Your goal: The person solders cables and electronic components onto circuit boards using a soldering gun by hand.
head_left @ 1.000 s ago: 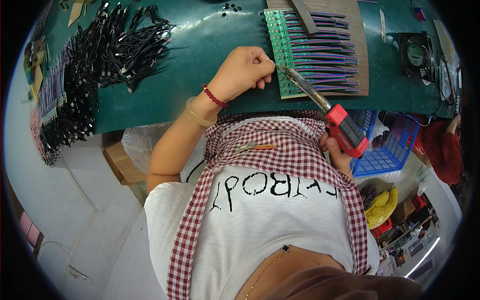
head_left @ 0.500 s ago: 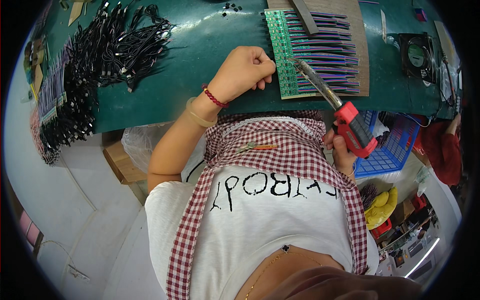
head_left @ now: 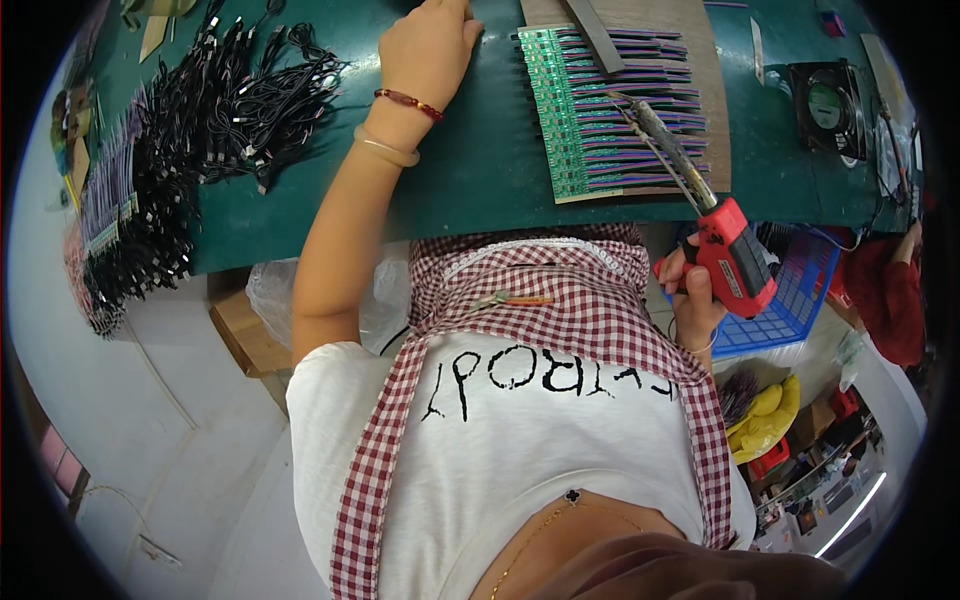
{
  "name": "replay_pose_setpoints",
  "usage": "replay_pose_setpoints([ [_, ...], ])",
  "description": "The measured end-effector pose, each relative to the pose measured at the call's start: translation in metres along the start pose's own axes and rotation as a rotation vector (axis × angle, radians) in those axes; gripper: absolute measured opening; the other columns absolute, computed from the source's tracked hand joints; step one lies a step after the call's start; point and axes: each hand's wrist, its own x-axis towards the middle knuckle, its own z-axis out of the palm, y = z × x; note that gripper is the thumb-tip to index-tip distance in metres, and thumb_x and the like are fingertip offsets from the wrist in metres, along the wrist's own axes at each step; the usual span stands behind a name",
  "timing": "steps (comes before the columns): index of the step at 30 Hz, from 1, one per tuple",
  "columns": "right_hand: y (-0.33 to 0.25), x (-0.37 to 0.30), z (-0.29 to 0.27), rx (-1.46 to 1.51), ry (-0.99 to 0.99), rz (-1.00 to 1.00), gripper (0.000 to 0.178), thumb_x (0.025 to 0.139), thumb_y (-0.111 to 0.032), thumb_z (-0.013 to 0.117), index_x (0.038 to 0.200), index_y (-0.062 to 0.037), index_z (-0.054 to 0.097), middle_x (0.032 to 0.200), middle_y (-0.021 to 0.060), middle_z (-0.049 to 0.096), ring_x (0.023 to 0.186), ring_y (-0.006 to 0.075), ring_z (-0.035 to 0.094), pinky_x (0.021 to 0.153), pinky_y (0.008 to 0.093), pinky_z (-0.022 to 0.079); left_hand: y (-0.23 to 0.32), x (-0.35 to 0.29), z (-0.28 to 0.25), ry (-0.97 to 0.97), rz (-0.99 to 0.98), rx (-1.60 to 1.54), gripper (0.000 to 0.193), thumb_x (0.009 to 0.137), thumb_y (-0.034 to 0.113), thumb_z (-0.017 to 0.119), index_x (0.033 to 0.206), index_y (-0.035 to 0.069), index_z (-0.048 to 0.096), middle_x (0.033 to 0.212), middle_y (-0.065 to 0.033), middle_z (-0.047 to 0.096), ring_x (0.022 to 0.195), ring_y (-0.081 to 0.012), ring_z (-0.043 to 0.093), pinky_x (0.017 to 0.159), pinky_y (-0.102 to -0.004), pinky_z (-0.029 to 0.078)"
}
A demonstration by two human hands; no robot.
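Observation:
My right hand [head_left: 697,308] is wrapped round the red and black handle of a soldering iron [head_left: 738,258]. The iron's metal barrel points up and left, its tip over the coloured wires beside a row of green circuit boards [head_left: 552,125]. These boards lie side by side on a brown board [head_left: 716,90], and a flat grey metal bar [head_left: 594,36] rests across their wires. At the top edge of the picture, my left hand [head_left: 428,48] reaches over the table, left of the circuit boards. Its fingertips are cut off and hidden, so what they touch cannot be seen.
A large heap of black cables [head_left: 235,110] covers the left of the green table [head_left: 450,195]. A black fan [head_left: 828,108] stands at the right. Below the table edge are a blue plastic basket [head_left: 770,335] and a cardboard box [head_left: 248,330].
My left hand has moved up and left, away from the circuit boards, to where small black parts lay. The soldering iron has shifted slightly right, still in my right hand.

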Motion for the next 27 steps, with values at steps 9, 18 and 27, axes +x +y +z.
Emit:
replay_pose_setpoints([
  [9, -0.011, 0.021, 0.015, 0.080, 0.030, -0.068, 0.043, 0.088, -0.033, 0.053, 0.112, 0.0004, 0.041, 0.061, 0.0062, 0.047, 0.049, 0.0109, 0.041, 0.050, 0.0261, 0.038, 0.002, -0.025, -0.015, -0.034, -0.086, -0.449, 0.011, 0.082, 0.014, 0.058, 0.081, 0.003, 0.056, 0.063, -0.0040, 0.059, 0.056, -0.0131, 0.060, 0.049, -0.0256, 0.045],
  [18, -0.021, 0.042, 0.044, 0.171, -0.078, -0.052, 0.038, 0.088, -0.027, 0.053, 0.113, 0.0000, 0.041, 0.066, 0.0071, 0.049, 0.053, 0.0114, 0.044, 0.052, 0.0263, 0.040, 0.018, -0.067, -0.039, -0.260, -0.516, -1.225, 0.012, 0.086, 0.004, 0.052, 0.092, -0.006, 0.056, 0.078, -0.0121, 0.062, 0.062, -0.0134, 0.061, 0.058, -0.0217, 0.050],
  [27, -0.026, 0.051, 0.063, -0.422, -0.275, -0.245, 0.038, 0.080, 0.007, 0.055, 0.115, -0.0009, 0.043, 0.090, 0.0071, 0.053, 0.083, 0.0136, 0.052, 0.072, 0.0286, 0.046, 0.105, -0.095, -0.063, -0.629, -0.559, -1.506, 0.012, 0.086, 0.009, 0.058, 0.088, -0.003, 0.058, 0.069, -0.0067, 0.062, 0.055, -0.0079, 0.057, 0.048, -0.0168, 0.044],
])
